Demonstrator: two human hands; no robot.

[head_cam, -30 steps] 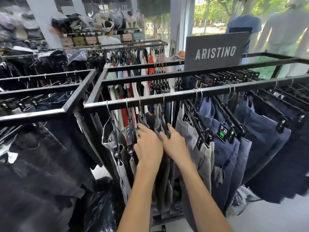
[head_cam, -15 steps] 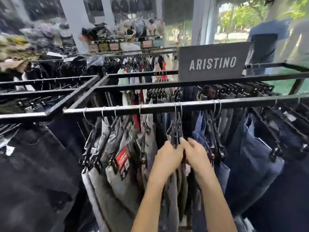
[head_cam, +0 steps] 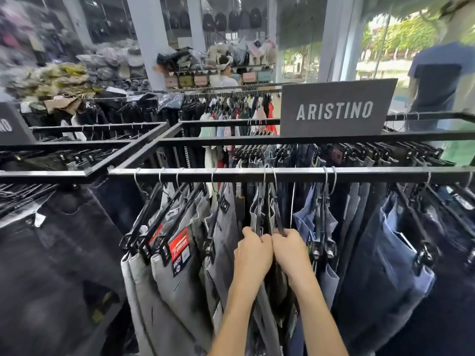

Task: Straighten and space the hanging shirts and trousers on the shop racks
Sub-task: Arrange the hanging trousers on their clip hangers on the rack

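A black metal rail (head_cam: 244, 173) runs across the view with trousers on black clip hangers. Grey trousers (head_cam: 164, 276) with a red tag hang left of centre, blue trousers (head_cam: 385, 255) hang to the right. In the middle, two hangers with grey trousers (head_cam: 267, 214) sit close together. My left hand (head_cam: 253, 255) grips the end of the left one. Touching it, my right hand (head_cam: 290, 250) closes on the end of the right one. The cloth below both hands is mostly hidden by my forearms.
A grey ARISTINO sign (head_cam: 334, 109) stands on the rack's middle bar. A second rack of dark jeans (head_cam: 51, 253) joins at the left. Behind hang more shirts (head_cam: 231, 116), and a person (head_cam: 226, 78) stands by shelves. A mannequin in blue (head_cam: 442, 83) stands at the right window.
The view has swung so the rail now runs level. Both hands have stayed together on the middle hangers. The grey trousers at the left have spread apart along the rail.
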